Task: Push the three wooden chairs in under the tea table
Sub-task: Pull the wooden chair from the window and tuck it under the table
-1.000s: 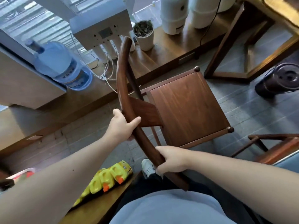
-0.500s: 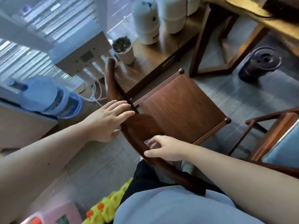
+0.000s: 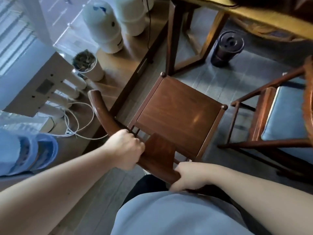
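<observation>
Head view: two wooden chairs in sight; one bare-seated wooden chair (image 3: 177, 119) directly ahead of both hands; left hand (image 3: 125, 148) and right hand (image 3: 189, 177) each clamped on its curved backrest; one blue-cushioned chair (image 3: 277, 126) to their right; tea table (image 3: 264, 19) beyond, chair not yet under.

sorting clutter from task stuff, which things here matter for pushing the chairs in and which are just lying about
Belongs to the job:
left hand
right hand
held chair
cushioned chair
tea table

Just lying about:
potted plant
white tanks
dark bin
water bottle
</observation>
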`<state>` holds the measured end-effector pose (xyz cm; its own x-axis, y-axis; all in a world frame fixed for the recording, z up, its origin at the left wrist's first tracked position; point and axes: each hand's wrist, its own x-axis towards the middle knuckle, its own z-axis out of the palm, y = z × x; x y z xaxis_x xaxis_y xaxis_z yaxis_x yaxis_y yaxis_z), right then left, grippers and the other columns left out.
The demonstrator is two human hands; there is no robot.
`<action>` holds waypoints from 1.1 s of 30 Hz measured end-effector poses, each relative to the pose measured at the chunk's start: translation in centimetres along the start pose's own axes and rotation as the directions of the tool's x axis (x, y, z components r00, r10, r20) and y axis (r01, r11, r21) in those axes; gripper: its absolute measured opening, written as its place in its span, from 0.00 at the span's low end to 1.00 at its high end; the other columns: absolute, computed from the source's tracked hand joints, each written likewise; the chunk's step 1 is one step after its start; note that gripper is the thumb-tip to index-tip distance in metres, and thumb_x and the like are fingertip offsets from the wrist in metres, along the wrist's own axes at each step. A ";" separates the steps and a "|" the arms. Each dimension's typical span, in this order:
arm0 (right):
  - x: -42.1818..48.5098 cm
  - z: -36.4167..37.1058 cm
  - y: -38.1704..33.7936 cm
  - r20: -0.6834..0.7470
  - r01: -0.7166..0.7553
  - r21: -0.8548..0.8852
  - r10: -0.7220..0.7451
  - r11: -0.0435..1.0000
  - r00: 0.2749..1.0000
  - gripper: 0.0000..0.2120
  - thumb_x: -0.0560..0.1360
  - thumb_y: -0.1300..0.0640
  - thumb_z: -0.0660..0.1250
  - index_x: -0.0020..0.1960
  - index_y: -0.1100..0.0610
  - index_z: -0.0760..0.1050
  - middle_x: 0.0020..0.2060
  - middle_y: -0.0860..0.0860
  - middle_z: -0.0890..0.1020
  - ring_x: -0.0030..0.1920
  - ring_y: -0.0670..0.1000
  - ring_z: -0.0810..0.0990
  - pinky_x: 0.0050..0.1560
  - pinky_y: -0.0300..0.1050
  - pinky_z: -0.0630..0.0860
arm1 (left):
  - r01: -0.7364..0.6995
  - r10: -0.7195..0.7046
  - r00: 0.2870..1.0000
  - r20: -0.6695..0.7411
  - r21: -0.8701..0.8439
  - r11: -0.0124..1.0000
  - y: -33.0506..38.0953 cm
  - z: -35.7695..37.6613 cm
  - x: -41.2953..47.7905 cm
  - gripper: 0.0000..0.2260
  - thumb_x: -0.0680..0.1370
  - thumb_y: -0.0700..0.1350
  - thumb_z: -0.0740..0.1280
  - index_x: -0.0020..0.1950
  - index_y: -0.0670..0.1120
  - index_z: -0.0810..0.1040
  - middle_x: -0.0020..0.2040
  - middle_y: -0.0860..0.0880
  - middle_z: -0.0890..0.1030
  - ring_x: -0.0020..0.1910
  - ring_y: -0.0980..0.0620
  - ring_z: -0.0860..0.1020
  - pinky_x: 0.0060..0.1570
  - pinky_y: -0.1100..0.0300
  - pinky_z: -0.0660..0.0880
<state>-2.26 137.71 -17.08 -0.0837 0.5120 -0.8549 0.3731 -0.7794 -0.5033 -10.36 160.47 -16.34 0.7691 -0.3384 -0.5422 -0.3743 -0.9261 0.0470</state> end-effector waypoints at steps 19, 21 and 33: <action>-5.9 2.1 7.0 -0.652 -0.292 -0.263 0.054 0.920 0.756 0.11 0.69 0.46 0.65 0.48 0.50 0.72 0.44 0.48 0.81 0.46 0.55 0.81 0.42 0.48 0.70 | -0.003 0.003 0.991 -0.132 0.000 1.000 2.2 -1.6 4.4 0.15 0.56 0.53 0.73 0.38 0.49 0.76 0.32 0.52 0.78 0.30 0.46 0.78 0.28 0.57 0.75; -5.7 1.9 6.6 -0.656 -0.325 -0.239 0.095 0.915 0.749 0.10 0.68 0.48 0.65 0.48 0.49 0.76 0.43 0.48 0.82 0.46 0.55 0.81 0.42 0.47 0.69 | -0.066 0.069 0.990 -0.125 0.027 0.997 1.8 -1.4 4.8 0.13 0.55 0.52 0.74 0.32 0.50 0.74 0.26 0.53 0.76 0.24 0.47 0.76 0.24 0.60 0.72; -3.8 -1.1 5.7 -0.809 -0.405 -0.026 0.219 0.914 0.545 0.10 0.67 0.43 0.67 0.42 0.48 0.72 0.38 0.47 0.81 0.41 0.54 0.81 0.38 0.47 0.70 | -0.171 0.176 0.984 -0.002 0.205 0.964 -4.9 -7.0 11.8 0.09 0.71 0.52 0.59 0.48 0.54 0.73 0.41 0.54 0.80 0.40 0.49 0.79 0.36 0.57 0.72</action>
<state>1.21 131.74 -16.58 0.7836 0.4010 -0.4745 0.3991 -0.9103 -0.1103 4.20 159.83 -17.05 0.6924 -0.4960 -0.5240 -0.5986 -0.8003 -0.0334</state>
